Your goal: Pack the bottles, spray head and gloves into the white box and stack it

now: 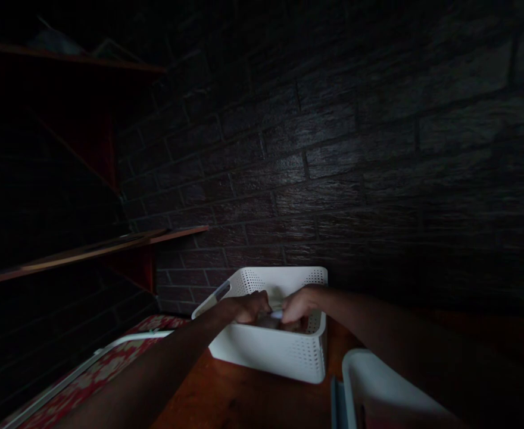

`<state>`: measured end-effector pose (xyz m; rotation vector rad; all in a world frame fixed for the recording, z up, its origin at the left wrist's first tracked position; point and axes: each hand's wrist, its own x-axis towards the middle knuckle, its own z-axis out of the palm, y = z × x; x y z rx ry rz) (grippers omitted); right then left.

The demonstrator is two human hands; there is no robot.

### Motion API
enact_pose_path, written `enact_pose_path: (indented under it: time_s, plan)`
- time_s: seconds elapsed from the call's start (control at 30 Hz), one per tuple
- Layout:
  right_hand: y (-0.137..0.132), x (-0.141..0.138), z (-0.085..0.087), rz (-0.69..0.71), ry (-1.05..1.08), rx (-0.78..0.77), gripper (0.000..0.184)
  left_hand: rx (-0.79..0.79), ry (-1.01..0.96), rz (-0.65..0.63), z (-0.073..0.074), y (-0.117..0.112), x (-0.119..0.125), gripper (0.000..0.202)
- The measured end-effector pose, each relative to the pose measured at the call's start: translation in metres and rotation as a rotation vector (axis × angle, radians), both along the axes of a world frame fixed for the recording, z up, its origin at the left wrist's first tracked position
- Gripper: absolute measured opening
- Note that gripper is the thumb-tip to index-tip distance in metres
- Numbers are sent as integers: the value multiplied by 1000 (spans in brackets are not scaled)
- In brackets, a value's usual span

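Note:
A white plastic basket [266,351] with perforated corners stands on a wooden surface by the brick wall. Both of my hands reach inside it. My left hand [252,307] is curled closed over the left part of the basket's inside. Across from it, my right hand [298,302] is closed too, with its fingertips pointing down and left. Between them lies a small pale object [276,314], touching or close to the right fingertips; its kind is too dim to tell. The basket's other contents are mostly hidden by my hands and the front wall.
A second white container [355,360] stands at the lower right under my right forearm. Wooden shelves [87,253] jut out on the left. Below them is a red patterned cloth [56,387] with a white rail [123,339]. The dark brick wall [289,190] rises behind.

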<state>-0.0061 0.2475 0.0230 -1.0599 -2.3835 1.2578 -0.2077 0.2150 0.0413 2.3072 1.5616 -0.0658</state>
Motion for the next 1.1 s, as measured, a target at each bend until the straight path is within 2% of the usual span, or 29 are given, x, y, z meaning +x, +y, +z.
enact_pose_path:
  time_s: [0.1, 0.17, 0.3, 0.43, 0.5, 0.57, 0.67, 0.73, 0.8, 0.97, 1.1]
  plan:
    - [3, 9, 35, 31, -162, -36, 33, 21, -112, 32, 19, -14, -8, 51]
    - [2, 17, 61, 10, -162, 2, 32, 38, -195, 57, 34, -21, -9, 52]
    - [-12, 42, 109, -92, 32, 116, 31, 115, -366, 78, 70, -32, 1, 45]
    - [-32, 85, 152, -191, 300, 175, 32, 189, -550, 86, 111, -46, 22, 46]
    - [-43, 111, 168, -222, 413, 181, 33, 230, -647, 84, 129, -54, 39, 48]
    - [-56, 136, 175, -241, 502, 179, 37, 288, -750, 73, 143, -62, 60, 49]
    - [-82, 167, 167, -246, 579, 181, 48, 371, -921, 40, 151, -74, 98, 51]
    - [-103, 182, 150, -217, 591, 184, 63, 398, -1040, 14, 145, -83, 129, 49]
    - [-124, 195, 128, -147, 592, 191, 75, 401, -1158, -8, 132, -91, 163, 48]
    - [-158, 222, 85, -64, 739, 249, 66, 383, -1403, -21, 89, -107, 245, 55]
    - [-165, 243, 65, -152, 820, 208, 57, 267, -1496, -21, 64, -105, 277, 58]
